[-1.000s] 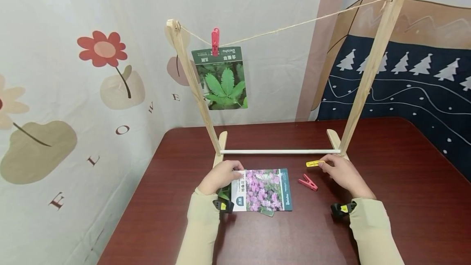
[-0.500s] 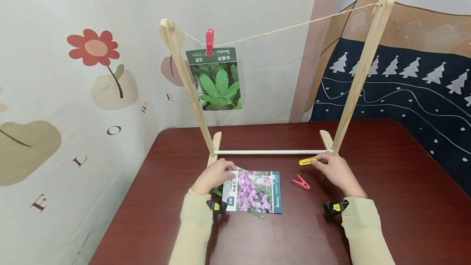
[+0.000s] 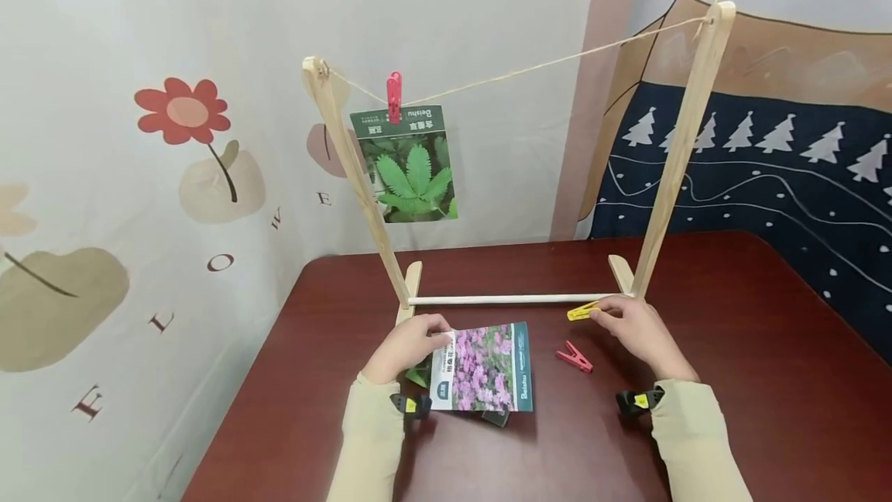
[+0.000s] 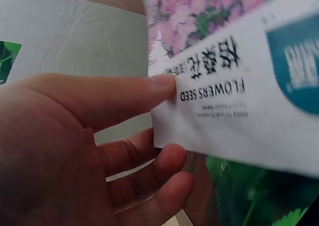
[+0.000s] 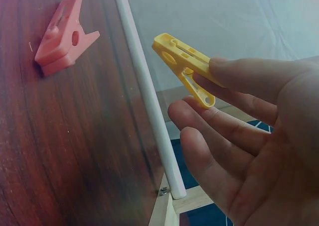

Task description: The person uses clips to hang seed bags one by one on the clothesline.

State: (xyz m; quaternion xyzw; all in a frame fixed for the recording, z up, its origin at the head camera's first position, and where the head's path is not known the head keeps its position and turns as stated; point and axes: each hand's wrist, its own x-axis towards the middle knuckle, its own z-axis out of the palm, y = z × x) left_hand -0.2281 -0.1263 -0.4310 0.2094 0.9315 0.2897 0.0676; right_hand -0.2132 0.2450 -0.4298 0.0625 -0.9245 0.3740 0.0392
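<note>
My left hand (image 3: 413, 345) pinches the upper left corner of a seed packet (image 3: 484, 366) with pink flowers. In the left wrist view the thumb lies over the packet's white strip printed "FLOWERS SEED" (image 4: 214, 91). The packet is tilted up, and a green leafy packet (image 4: 254, 196) lies partly hidden under it. My right hand (image 3: 643, 333) holds a yellow clothespin (image 5: 187, 64) by one leg between thumb and fingers, close to the stand's right foot. A pink clothespin (image 3: 574, 357) lies on the table between the two hands.
A wooden stand with a left post (image 3: 355, 177), a right post (image 3: 686, 149) and a white bottom rod (image 3: 516, 300) carries a string (image 3: 530, 68). From it a green leaf seed packet (image 3: 411, 169) hangs under a red clothespin (image 3: 394, 95). The table (image 3: 279, 424) is dark red.
My left hand has raised the pink-flower packet, which now tilts above the one beneath. The right hand keeps its hold on the yellow clothespin. The head view has shifted slightly.
</note>
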